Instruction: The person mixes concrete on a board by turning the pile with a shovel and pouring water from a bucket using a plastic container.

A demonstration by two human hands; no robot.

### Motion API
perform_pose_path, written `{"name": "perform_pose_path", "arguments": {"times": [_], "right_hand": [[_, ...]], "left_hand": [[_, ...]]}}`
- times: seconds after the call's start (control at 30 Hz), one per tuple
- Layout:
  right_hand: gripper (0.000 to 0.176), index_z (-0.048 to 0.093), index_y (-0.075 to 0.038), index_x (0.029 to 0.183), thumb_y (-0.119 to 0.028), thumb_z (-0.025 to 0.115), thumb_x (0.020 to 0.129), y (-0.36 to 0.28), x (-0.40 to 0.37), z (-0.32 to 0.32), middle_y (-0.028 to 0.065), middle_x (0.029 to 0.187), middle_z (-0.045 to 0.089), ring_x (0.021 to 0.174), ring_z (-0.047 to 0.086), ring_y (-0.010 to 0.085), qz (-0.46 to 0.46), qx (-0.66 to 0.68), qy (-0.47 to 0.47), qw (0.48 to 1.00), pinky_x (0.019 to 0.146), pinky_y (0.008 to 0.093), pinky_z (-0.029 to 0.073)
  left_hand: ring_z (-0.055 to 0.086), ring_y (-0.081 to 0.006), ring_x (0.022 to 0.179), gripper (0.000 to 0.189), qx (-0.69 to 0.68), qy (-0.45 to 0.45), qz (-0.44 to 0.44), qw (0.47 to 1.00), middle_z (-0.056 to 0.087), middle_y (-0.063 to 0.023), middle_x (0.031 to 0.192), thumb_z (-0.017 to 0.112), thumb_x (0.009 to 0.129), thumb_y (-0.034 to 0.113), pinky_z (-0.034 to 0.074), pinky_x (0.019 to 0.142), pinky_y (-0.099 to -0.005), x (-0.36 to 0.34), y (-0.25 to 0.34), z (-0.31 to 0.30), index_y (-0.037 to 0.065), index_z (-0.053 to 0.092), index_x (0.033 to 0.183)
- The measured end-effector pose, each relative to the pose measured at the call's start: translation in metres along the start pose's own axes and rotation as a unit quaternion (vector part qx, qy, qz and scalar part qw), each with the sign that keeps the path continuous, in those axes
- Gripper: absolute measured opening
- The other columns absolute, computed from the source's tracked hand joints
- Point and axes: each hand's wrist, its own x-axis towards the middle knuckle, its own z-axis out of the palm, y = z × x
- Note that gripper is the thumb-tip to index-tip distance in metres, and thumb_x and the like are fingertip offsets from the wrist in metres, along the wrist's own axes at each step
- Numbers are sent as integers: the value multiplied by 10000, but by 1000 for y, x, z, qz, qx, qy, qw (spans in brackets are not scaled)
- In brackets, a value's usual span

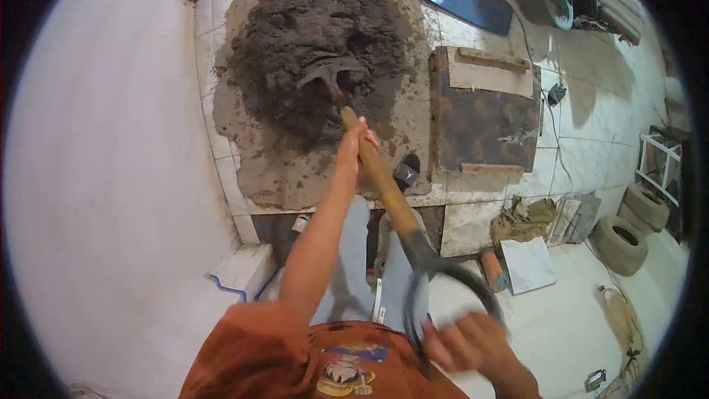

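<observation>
A shovel with a wooden shaft and a black loop handle slants across the view, its blade in a heap of dark wet mortar. My left hand is wrapped round the lower shaft, close above the blade. At the upper end, my right hand is closed at the loop handle, its fingers curled and somewhat blurred. The mortar lies on a flat, stained sheet on the floor. Only the top of the blade shows.
A dark board with wooden strips lies right of the mortar, below a blue-black tray. A pale wall runs along the left. Tyres, a white tile and a cable are on the right.
</observation>
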Motion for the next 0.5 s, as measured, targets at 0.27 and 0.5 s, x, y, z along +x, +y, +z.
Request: {"name": "perform_pose_path", "arguments": {"times": [0.27, 0.5], "right_hand": [[126, 545, -52, 721, -144, 611, 775, 18, -13, 5, 127, 600, 531, 500, 510, 285, 16, 83, -80, 993, 448, 374, 398], [168, 581, -64, 715, -218, 616, 773, 19, -9, 15, 89, 577, 519, 518, 529, 263, 24, 31, 91, 995, 463, 372, 429]], "left_hand": [[477, -75, 525, 184, 72, 0, 3, 997, 467, 8, 637, 597, 831, 194, 438, 494, -230, 2, -21, 5, 103, 456, 754], [477, -108, 526, 221, -53, 53, -52, 996, 471, -8, 606, 615, 823, 234, 445, 498, -254, 25, -42, -30, 96, 456, 755]]}}
